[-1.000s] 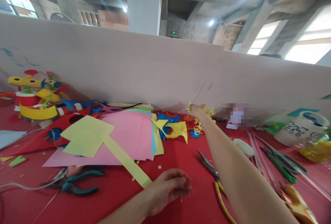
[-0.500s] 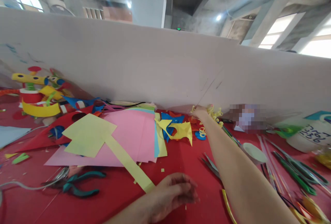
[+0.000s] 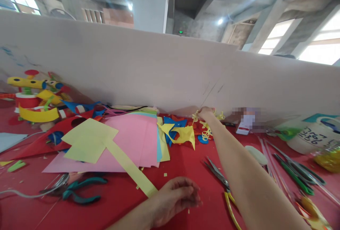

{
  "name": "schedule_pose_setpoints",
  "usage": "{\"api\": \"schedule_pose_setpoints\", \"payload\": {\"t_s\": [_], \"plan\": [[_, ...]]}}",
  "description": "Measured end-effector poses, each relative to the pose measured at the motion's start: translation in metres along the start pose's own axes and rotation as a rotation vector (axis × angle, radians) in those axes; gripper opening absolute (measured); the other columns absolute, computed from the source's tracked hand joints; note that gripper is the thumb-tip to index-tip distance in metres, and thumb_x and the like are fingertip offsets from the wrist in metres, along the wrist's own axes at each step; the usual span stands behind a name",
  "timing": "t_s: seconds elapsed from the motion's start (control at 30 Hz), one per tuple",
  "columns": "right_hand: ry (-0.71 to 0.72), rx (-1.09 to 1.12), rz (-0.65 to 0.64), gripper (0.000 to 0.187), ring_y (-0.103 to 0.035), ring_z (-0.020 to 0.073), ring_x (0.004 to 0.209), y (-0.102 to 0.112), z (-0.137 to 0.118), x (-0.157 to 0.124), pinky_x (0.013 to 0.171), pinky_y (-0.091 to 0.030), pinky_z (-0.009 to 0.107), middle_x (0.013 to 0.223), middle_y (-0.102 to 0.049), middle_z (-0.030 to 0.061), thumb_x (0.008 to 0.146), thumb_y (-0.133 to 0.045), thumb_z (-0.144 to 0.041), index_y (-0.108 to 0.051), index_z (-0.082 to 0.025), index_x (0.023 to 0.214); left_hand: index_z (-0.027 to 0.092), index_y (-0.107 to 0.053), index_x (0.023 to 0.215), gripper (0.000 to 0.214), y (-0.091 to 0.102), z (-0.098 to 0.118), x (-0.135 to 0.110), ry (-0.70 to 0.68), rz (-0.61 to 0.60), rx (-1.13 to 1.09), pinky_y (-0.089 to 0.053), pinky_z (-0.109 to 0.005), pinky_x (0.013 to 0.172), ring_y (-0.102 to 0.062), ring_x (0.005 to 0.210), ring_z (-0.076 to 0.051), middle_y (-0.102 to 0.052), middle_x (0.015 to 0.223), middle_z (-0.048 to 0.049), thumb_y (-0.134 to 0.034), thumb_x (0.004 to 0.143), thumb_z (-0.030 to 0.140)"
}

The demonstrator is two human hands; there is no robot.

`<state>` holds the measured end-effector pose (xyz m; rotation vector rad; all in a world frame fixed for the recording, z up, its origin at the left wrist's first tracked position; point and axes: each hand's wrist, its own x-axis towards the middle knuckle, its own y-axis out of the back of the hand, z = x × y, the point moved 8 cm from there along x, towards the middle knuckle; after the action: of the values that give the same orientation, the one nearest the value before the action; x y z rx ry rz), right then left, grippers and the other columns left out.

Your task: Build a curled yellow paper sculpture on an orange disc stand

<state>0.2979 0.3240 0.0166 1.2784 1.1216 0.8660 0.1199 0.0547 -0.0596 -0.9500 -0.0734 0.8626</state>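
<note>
My right hand reaches far forward to the foot of the white partition, its fingers closed at a tangle of curled yellow paper strips; some curls hang from the fingertips. My left hand hovers low over the red table with loosely bent fingers and nothing visible in it. Just left of it, a pale yellow paper strip slants down from yellow paper sheets, which lie on a pink paper stack. Scissors with yellow handles lie part-open beside my right forearm, which partly covers them.
Teal-handled pliers and wire lie at the left front. Yellow and blue cutouts sit beside the stack. Paper toys stand back left. To the right are a phone, green-handled scissors and a white bucket.
The view has shifted slightly, showing more of the yellow-handled scissors. Yellow curls now hang more visibly below my right hand. My left hand stays nearly in place.
</note>
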Motion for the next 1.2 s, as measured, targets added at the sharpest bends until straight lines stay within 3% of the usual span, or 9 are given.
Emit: {"api": "schedule_pose_setpoints", "payload": {"t_s": [0.5,0.67,0.77,0.83,0.9,0.93,1.0,1.1,1.2], "plan": [[-0.016,0.108,0.132,0.027,-0.057,0.0186,0.093,0.021,0.016,-0.012,0.078,-0.049,0.038,0.111,-0.055,0.0076,0.087,-0.052,-0.029,-0.053,-0.016,0.111,0.011,-0.064,0.076,0.015,0.0,0.001,0.0,0.009,0.014,0.015,-0.045,-0.029,0.078,-0.064,0.071,-0.016,-0.063,0.072,-0.005,-0.071,0.068,0.021],[0.003,0.217,0.376,0.026,-0.063,0.0175,0.077,0.065,0.029,-0.051,0.064,-0.044,0.025,0.084,-0.067,0.0063,0.088,-0.044,-0.034,-0.062,-0.017,0.097,0.012,-0.064,0.077,0.013,0.0,0.0,0.001,0.01,0.0,0.023,-0.045,-0.029,0.076,-0.063,0.069,-0.015,-0.064,0.07,-0.0049,-0.069,0.07,0.021],[-0.044,0.243,0.552,0.041,-0.062,0.0227,0.078,0.089,0.055,-0.087,0.061,-0.04,0.028,0.077,-0.068,0.0111,0.09,-0.03,-0.04,-0.063,-0.015,0.092,0.012,-0.064,0.077,0.011,-0.003,0.002,0.001,-0.001,-0.028,0.038,-0.045,-0.028,0.076,-0.063,0.069,-0.014,-0.063,0.069,-0.0045,-0.068,0.072,0.021],[-0.098,0.268,0.67,0.051,-0.06,0.0254,0.081,0.092,0.078,-0.113,0.062,-0.038,0.03,0.08,-0.067,0.0151,0.092,-0.02,-0.041,-0.062,-0.013,0.088,0.012,-0.064,0.078,0.01,-0.003,0.003,0.0,-0.007,-0.045,0.053,-0.044,-0.029,0.078,-0.063,0.071,-0.014,-0.063,0.07,-0.0044,-0.065,0.074,0.021],[-0.133,0.337,0.741,0.053,-0.059,0.0261,0.083,0.079,0.099,-0.133,0.064,-0.038,0.031,0.082,-0.066,0.017,0.092,-0.016,-0.038,-0.061,-0.013,0.084,0.013,-0.064,0.081,0.009,-0.004,0.004,0.0,-0.014,-0.068,0.066,-0.044,-0.029,0.08,-0.063,0.074,-0.015,-0.064,0.073,-0.0048,-0.063,0.077,0.021],[-0.127,0.376,0.708,0.049,-0.059,0.0256,0.082,0.065,0.106,-0.137,0.065,-0.039,0.031,0.083,-0.065,0.0164,0.092,-0.018,-0.036,-0.06,-0.012,0.086,0.013,-0.064,0.082,0.009,-0.004,0.004,0.0,-0.016,-0.077,0.071,-0.043,-0.029,0.08,-0.063,0.075,-0.015,-0.064,0.074,-0.0048,-0.062,0.077,0.021],[-0.078,0.408,0.59,0.027,-0.061,0.0222,0.074,0.031,0.108,-0.138,0.061,-0.04,0.028,0.078,-0.066,0.0099,0.086,-0.039,-0.032,-0.058,-0.014,0.094,0.013,-0.064,0.082,0.009,-0.004,0.004,0.001,-0.016,-0.082,0.074,-0.043,-0.029,0.08,-0.063,0.077,-0.015,-0.065,0.074,-0.0049,-0.063,0.077,0.021],[0.042,0.427,0.41,0.021,-0.062,0.0171,0.068,-0.019,0.093,-0.132,0.06,-0.042,0.023,0.072,-0.067,0.0006,0.067,-0.064,-0.018,-0.06,-0.019,0.088,0.014,-0.064,0.08,0.009,-0.003,0.005,0.001,-0.009,-0.067,0.07,-0.043,-0.028,0.079,-0.062,0.077,-0.015,-0.065,0.074,-0.005,-0.065,0.075,0.02],[0.106,0.45,0.324,0.012,-0.063,0.016,0.074,-0.05,0.075,-0.124,0.065,-0.044,0.021,0.078,-0.068,0.0005,0.065,-0.067,-0.02,-0.062,-0.02,0.076,0.014,-0.064,0.079,0.008,-0.004,0.006,0.001,-0.006,-0.061,0.078,-0.043,-0.027,0.078,-0.062,0.075,-0.014,-0.066,0.073,-0.0049,-0.065,0.074,0.02]]}}
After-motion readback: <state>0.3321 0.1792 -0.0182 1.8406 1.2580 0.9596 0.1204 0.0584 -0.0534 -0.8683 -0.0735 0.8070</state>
